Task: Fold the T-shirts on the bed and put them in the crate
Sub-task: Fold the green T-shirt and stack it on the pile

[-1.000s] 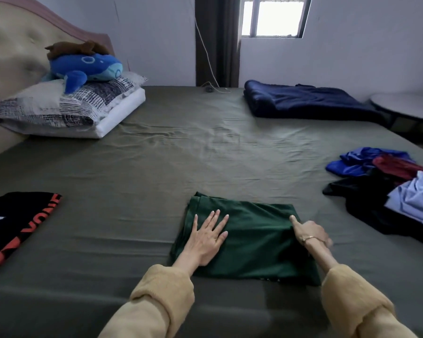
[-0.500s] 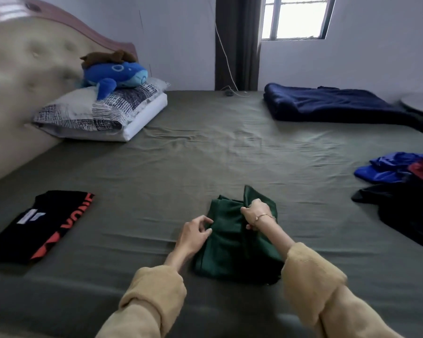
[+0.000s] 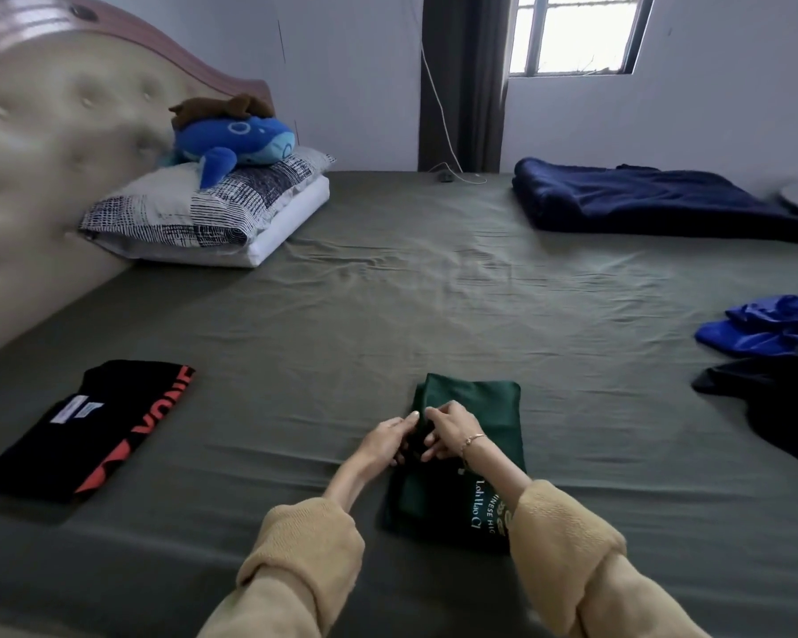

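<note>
Nearest, two tan sleeves reach in over the olive bed sheet [image 3: 388, 315]. The left hand [image 3: 385, 442] and right hand [image 3: 450, 430] meet at the left edge of the green T-shirt [image 3: 475, 435], fingers curled and pinching the cloth there. Half a second ago the shirt was still mid-fold, its right half lifted by the right hand; now it lies flat as a narrow folded stack on the near middle of the bed, with pale printed lettering showing at its near right. A second ago it was spread wider, the left palm flat on it.

To the left lies a folded black T-shirt [image 3: 88, 425] with red-orange lettering. At the right edge sits a heap of unfolded shirts [image 3: 770, 347], blue and black. Farther off, a dark blue blanket [image 3: 641, 200] lies at right, and at left a blue plush whale [image 3: 231, 145] rests on stacked pillows [image 3: 213, 209] against the tufted headboard [image 3: 42, 145].
</note>
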Demonstrator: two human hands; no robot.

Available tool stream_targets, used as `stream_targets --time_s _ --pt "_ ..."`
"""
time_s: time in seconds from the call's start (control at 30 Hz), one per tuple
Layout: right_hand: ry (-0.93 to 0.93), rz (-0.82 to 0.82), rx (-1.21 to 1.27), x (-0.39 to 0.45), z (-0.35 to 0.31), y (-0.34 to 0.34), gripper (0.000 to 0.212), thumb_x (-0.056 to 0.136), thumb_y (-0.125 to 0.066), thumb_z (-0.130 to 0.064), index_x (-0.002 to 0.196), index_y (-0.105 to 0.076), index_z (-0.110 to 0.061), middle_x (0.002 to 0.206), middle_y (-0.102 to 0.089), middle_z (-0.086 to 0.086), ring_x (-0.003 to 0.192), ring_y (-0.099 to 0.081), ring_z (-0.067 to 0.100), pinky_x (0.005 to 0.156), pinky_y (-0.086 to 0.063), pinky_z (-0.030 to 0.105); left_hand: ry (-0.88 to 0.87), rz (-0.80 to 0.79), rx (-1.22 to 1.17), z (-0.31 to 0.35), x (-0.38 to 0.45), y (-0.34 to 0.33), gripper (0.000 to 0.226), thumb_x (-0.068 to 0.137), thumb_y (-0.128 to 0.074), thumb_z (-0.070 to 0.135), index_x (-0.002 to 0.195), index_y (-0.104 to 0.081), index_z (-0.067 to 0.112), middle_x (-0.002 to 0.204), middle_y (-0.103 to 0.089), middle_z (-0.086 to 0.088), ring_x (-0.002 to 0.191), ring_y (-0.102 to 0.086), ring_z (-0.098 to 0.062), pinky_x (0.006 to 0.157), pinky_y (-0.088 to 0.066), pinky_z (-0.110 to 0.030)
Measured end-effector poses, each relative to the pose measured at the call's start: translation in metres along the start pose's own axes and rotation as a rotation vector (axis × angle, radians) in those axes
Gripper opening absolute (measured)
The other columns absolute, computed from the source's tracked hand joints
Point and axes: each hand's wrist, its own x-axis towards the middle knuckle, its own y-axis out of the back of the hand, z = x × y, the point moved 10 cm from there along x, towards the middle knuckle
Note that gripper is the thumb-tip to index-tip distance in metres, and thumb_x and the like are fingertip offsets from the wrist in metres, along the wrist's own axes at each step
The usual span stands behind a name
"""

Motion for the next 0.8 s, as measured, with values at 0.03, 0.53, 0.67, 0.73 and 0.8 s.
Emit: stream_targets --time_s 0.03,0.53,0.67,0.73,0.8 --pt "0.018 0.032 0.034 0.000 0.000 0.010 0.018 0.094 -0.040 -0.016 0.102 -0.049 -0.003 0.062 -0.059 0.005 0.032 -0.056 0.009 0.034 -0.039 0.015 -0.004 0.005 0.004 0.001 0.002 -0.001 0.035 0.098 -0.046 0.038 0.067 -0.044 0.020 0.059 -0.041 0.003 0.042 -0.038 -0.006 0.038 -0.028 -0.014" --pt "-0.188 0.205 0.239 0.020 0.057 0.104 0.056 0.082 -0.068 -0.031 0.123 -0.044 -0.001 0.104 -0.051 0.012 0.092 -0.052 0.028 0.074 -0.044 0.033 0.122 0.168 0.084 0.011 0.012 0.003 0.072 0.089 -0.056 0.050 0.132 -0.047 -0.006 0.136 -0.050 -0.019 0.126 -0.048 -0.032 0.099 -0.038 -0.031" --pt "-0.170 0.089 0.453 0.021 0.044 0.092 0.041 0.081 -0.067 -0.018 0.118 -0.052 -0.005 0.083 -0.057 0.007 0.070 -0.054 0.019 0.055 -0.042 0.026 0.152 0.065 -0.179 0.016 0.013 -0.010 0.048 0.092 -0.057 0.029 0.126 -0.054 -0.005 0.114 -0.064 -0.016 0.096 -0.064 -0.029 0.085 -0.053 -0.036" --pt "-0.126 0.050 0.520 0.020 0.032 0.092 0.035 0.082 -0.065 -0.012 0.115 -0.056 -0.001 0.081 -0.062 0.009 0.069 -0.058 0.020 0.054 -0.048 0.026 0.147 -0.004 -0.256 0.022 0.011 -0.015 0.036 0.096 -0.050 0.019 0.122 -0.057 -0.005 0.100 -0.067 -0.014 0.079 -0.064 -0.024 0.077 -0.053 -0.033" --pt "-0.058 0.016 0.535 0.015 0.015 0.094 0.030 0.083 -0.064 -0.008 0.110 -0.057 0.000 0.083 -0.064 0.010 0.071 -0.060 0.020 0.059 -0.051 0.027 0.170 -0.088 -0.356 0.027 0.006 -0.019 0.035 0.100 -0.043 0.017 0.122 -0.056 -0.007 0.100 -0.067 -0.013 0.086 -0.063 -0.025 0.082 -0.052 -0.037"
